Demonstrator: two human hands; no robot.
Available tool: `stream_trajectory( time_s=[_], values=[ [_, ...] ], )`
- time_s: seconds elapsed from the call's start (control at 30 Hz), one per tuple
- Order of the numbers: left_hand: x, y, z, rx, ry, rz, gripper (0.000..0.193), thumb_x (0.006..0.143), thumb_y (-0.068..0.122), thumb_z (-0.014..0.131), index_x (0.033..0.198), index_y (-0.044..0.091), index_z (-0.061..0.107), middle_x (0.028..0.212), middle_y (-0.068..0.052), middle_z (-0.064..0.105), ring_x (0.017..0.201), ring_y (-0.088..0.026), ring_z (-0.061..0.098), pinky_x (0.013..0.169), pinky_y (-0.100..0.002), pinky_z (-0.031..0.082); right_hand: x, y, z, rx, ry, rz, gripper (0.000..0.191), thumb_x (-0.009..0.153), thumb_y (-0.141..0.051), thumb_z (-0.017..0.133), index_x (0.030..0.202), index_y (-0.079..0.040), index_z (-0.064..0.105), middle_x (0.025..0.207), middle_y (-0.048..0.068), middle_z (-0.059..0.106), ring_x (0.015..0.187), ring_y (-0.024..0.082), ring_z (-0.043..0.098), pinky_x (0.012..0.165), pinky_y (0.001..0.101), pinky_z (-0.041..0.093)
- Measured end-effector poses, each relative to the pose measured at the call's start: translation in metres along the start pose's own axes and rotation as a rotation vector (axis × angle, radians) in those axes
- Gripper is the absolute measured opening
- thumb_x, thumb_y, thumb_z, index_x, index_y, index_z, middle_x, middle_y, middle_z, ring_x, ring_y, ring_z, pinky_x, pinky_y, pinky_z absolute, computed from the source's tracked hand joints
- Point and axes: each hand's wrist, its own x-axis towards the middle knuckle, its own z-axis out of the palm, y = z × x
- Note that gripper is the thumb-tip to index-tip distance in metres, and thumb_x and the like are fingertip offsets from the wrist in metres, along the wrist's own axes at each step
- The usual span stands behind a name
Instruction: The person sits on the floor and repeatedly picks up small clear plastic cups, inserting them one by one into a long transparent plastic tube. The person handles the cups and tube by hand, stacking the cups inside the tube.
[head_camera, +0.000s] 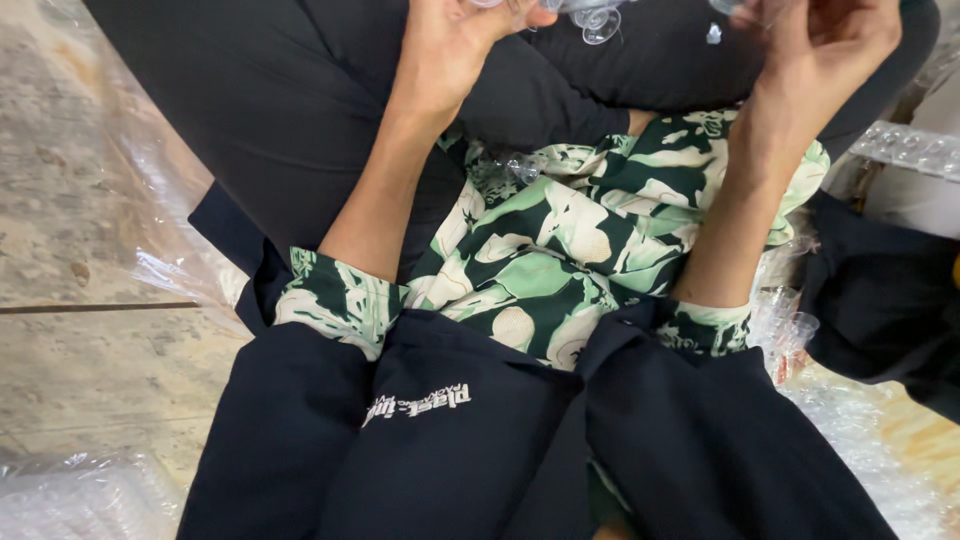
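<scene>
Head cam is looking straight down at a seated person's lap. Left hand and right hand are both reaching up toward the top edge, each w/ fingers curling round small clear plastic parts; the frame is cutting off the fingertips, so can't tell how tight either grip is. Clear suction-cup-like pieces are hanging just below the left hand's fingers, approx two visible, prob. held high so they're near eye level for close work. One more clear piece is resting on the green leaf-print shirt, in the lap between the forearms. Dark apron is covering the torso. Clear plastic tray is sitting at right, near the right arm; clear plastic sheeting is lying on the floor at left.
</scene>
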Motion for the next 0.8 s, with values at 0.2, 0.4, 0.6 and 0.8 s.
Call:
stream_trajectory(
  time_s=[0.2,0.4,0.6,0.8],
  values=[
    [-0.001,0.005,0.002,-0.001,-0.028,0.001,0.014,0.105,0.012,0.073,0.109,-0.002,0.07,0.104,-0.006,0.075,0.098,-0.024,0.078,0.096,-0.039,0.064,0.003,-0.019,0.02,0.232,-0.003,0.256,0.016,0.111,0.004,0.067,0.123,0.004,0.057,0.096,0.014,0.067,0.079,0.022,0.07,0.069,0.0324,0.061],
    [-0.001,0.007,0.005,0.036,-0.048,-0.02,0.016,0.106,0.014,0.073,0.11,-0.001,0.07,0.105,-0.006,0.075,0.1,-0.023,0.078,0.096,-0.038,0.063,0.001,-0.018,0.02,0.435,-0.015,0.497,0.009,0.117,0.006,0.065,0.119,0.008,0.056,0.097,0.018,0.065,0.078,0.02,0.066,0.067,0.028,0.056],
    [0.002,0.006,0.008,0.046,-0.111,0.003,0.018,0.107,0.016,0.074,0.109,-0.002,0.071,0.102,-0.006,0.073,0.092,-0.02,0.076,0.088,-0.035,0.065,-0.005,-0.027,0.041,0.194,-0.134,0.272,0.011,0.115,-0.005,0.065,0.12,0.004,0.061,0.098,0.014,0.07,0.079,0.017,0.07,0.07,0.0294,0.061],
    [0.003,0.007,0.022,-0.044,-0.092,-0.038,0.024,0.105,0.02,0.077,0.111,-0.002,0.07,0.107,-0.006,0.074,0.1,-0.02,0.076,0.089,-0.037,0.068,-0.023,-0.05,0.07,0.135,-0.281,0.289,0.032,0.109,-0.011,0.068,0.133,-0.002,0.048,0.109,0.012,0.066,0.088,0.018,0.068,0.079,0.0348,0.063]
  ],
)
